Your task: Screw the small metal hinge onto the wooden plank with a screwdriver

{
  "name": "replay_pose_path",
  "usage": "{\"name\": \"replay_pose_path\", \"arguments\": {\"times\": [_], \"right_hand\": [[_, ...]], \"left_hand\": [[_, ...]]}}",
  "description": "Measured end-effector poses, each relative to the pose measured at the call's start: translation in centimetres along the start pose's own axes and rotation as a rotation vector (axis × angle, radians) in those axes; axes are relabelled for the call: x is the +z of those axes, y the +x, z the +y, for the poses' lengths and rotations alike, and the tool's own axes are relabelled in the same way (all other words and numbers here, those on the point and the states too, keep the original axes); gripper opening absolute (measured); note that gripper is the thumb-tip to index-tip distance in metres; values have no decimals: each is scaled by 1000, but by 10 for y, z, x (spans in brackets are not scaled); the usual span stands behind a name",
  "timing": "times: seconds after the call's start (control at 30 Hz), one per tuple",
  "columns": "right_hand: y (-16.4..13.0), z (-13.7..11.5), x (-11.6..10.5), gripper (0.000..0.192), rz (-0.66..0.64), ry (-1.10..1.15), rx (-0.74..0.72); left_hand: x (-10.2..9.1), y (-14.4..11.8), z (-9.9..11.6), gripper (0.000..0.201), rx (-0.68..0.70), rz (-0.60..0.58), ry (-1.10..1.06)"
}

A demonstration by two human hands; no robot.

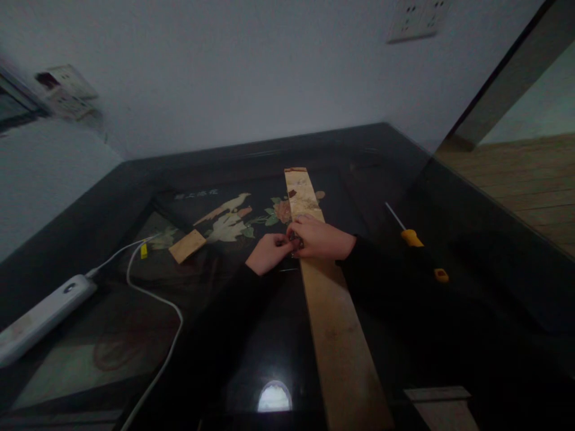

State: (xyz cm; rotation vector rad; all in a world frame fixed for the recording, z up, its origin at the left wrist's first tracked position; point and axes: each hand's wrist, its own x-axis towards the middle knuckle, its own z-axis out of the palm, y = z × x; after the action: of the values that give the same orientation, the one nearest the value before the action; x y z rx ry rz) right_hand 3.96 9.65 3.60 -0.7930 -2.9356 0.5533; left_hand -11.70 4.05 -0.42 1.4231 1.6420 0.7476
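A long wooden board [336,335] lies lengthwise on the dark glossy table. My right hand [321,238] rests across the board, its fingers curled at the board's left edge. My left hand [269,251] meets it there, thumb and fingers pinched together. Between the fingertips of both hands shows a small dark, shiny metal piece [296,240]; its kind is too small and dim to tell. To the right lies a screwdriver [412,238] with a yellow and black handle, its shaft pointing away from me.
A small wooden block [187,246] lies on the left, near a yellow piece [144,250]. A white power strip [49,314] and its white cable [177,311] run along the left side. The table [251,154] stands against a wall with sockets [415,19].
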Motion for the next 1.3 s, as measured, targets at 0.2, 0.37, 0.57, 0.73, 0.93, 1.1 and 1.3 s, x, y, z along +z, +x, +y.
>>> {"name": "replay_pose_path", "arguments": {"times": [0.2,0.37,0.57,0.73,0.93,1.1,1.3], "right_hand": [[0,4,-2,50,-9,8,-18],[-8,14,-19,50,-27,38,2],[-18,21,-36,37,-125,-71,209],[-20,24,-35,34,-151,-160,358],[-13,31,-30,38,-165,-57,461],[-6,37,-23,44,-145,100,538],[-4,42,-14,47,-63,97,534]], "left_hand": [[8,3,-3,46,-13,55,14],[11,3,-1,45,-13,76,-6],[13,0,4,38,-30,108,-65],[14,-1,5,34,-64,124,-86],[16,-1,-1,35,-52,122,-93],[19,2,-8,34,5,168,-23],[19,2,-9,34,7,172,8]]}}
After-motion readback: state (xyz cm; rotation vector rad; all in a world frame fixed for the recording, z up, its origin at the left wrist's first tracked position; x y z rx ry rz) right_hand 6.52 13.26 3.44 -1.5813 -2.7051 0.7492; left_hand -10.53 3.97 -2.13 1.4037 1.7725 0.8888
